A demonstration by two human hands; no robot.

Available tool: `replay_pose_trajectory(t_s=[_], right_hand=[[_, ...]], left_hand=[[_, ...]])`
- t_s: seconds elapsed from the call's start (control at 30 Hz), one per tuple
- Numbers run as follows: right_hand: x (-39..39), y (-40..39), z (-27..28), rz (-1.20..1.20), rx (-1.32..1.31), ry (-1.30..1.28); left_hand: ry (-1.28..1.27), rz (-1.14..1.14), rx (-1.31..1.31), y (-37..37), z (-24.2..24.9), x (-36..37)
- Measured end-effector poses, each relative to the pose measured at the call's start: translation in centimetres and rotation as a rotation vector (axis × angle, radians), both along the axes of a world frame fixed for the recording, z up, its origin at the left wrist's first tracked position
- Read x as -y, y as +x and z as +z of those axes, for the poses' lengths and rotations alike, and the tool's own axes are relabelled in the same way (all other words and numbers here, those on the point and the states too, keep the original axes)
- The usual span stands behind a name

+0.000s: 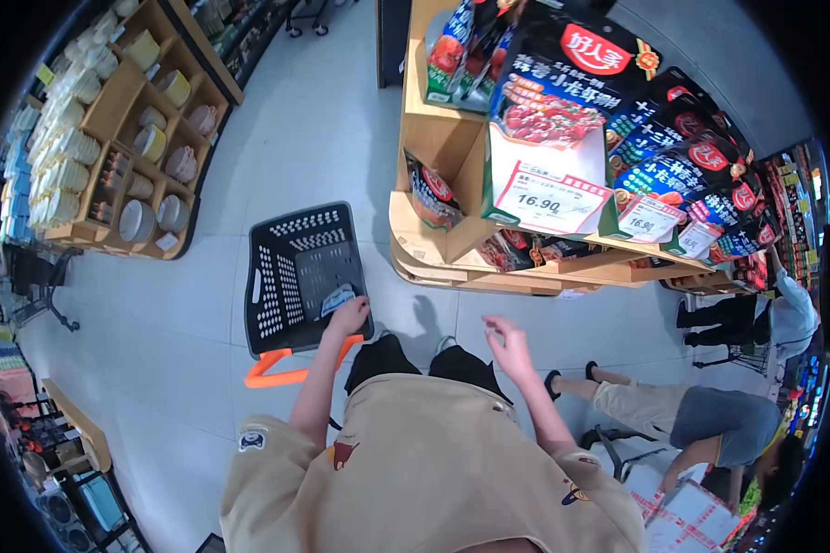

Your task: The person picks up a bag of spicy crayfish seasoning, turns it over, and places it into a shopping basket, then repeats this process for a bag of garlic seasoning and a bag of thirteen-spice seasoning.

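A black plastic basket (286, 267) with perforated walls and an orange handle (260, 376) stands on the floor to my left. My left hand (349, 316) reaches over its near right side, fingers curled in. Right at those fingers, inside the basket, is a small white and blue packet (337, 300), partly covered by the hand. Out in front of my right leg, my right hand (504, 343) hangs in the air with its fingers apart and nothing in them. The nearest thing to it is the wooden display shelf (424, 226), some way beyond.
Black pouches (572, 101) with price cards (551, 198) stand on the display shelf. At left, a wooden rack (111, 175) carries bowls and dishes. On the right, one person bends over wrapped boxes (687, 516); another person (788, 313) stands farther off by a cart. Tiled floor (314, 120) runs between the shelves.
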State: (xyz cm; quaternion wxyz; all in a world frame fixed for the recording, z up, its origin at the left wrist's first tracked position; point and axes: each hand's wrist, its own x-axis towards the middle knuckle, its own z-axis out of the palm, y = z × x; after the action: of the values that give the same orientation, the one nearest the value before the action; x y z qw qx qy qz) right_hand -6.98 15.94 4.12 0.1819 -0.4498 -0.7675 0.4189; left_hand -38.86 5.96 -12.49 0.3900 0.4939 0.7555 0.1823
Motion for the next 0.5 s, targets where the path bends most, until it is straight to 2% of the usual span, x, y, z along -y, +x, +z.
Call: replay_pose_trajectory(t_s=[0.1,0.17,0.2,0.23,0.3,0.43,0.5], right_hand=[[-4.8,-0.9,5.5,0.009,-0.147,0.254],[-7.3,-1.4,10.6,0.011,-0.266,0.395],[-8.3,-1.2,12.9,0.004,-0.286,0.428],[-9.4,-1.0,15.1,-0.002,-0.306,0.458],[-11.9,-0.9,19.1,0.054,-0.383,0.774],[-15.6,-1.2,25.8,0.096,-0.406,0.897],[-17.7,-1.3,27.9,0.137,-0.377,1.049]], left_hand=[[0.155,0.072,0.071,3.2,3.0,0.2],[0.092,0.094,0.129,5.1,4.5,0.1],[0.149,0.078,0.088,5.9,4.7,0.1],[0.074,0.096,0.119,6.8,6.2,-0.1],[0.153,0.107,0.130,8.2,7.2,0.0],[0.134,0.126,0.103,9.4,8.3,0.3],[0.216,0.138,0.058,9.7,8.1,0.6]])
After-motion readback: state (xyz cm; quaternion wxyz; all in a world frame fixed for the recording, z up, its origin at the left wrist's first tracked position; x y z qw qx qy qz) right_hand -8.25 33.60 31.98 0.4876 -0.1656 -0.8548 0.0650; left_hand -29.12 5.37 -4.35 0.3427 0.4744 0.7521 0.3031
